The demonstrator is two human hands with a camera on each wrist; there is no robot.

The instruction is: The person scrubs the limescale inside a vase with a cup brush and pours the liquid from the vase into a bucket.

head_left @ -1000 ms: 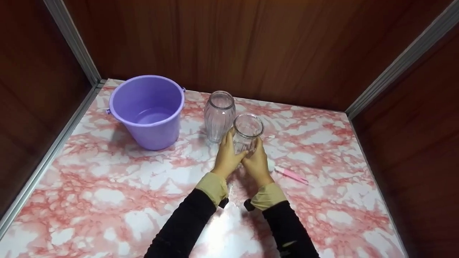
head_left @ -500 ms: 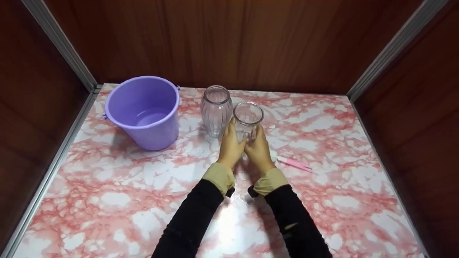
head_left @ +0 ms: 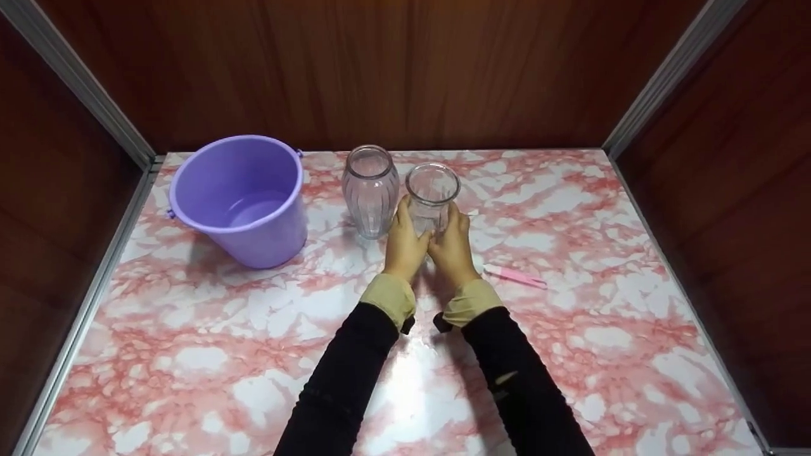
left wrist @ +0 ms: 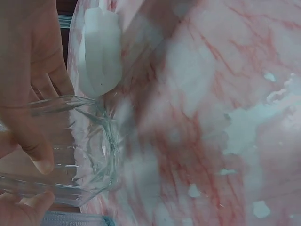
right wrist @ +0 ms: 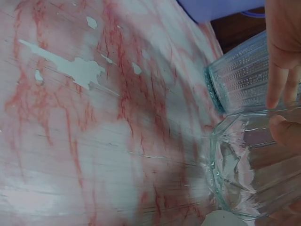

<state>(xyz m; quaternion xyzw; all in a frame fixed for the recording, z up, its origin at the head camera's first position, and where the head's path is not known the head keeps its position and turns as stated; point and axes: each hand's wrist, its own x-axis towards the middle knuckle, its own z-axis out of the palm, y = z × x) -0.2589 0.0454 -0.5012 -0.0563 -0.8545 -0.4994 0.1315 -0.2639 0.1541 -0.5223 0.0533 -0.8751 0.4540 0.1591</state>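
Observation:
Both hands hold one clear glass vase [head_left: 431,215] upright, open end up. My left hand [head_left: 403,247] grips its left side and my right hand [head_left: 455,250] its right side, thumbs toward each other at the front. In both wrist views the faceted base of this vase shows close to the table. Just left of it stands a taller ribbed glass vase [head_left: 371,199], which shows dotted glass in the right wrist view. Beside the right hand lies a brush with a pink handle [head_left: 516,277]. Its white head [left wrist: 99,56] is partly hidden by that hand in the head view.
A purple bucket [head_left: 260,237] stands at the back left. The table [head_left: 253,354] has a pink and white marbled top. Brown panels [head_left: 380,76] with metal edges enclose it at the back and both sides.
The head view has turned and shifted. The held vase and both hands have moved slightly farther back, and the grip stays the same. Bucket, other vase and brush stay on the table.

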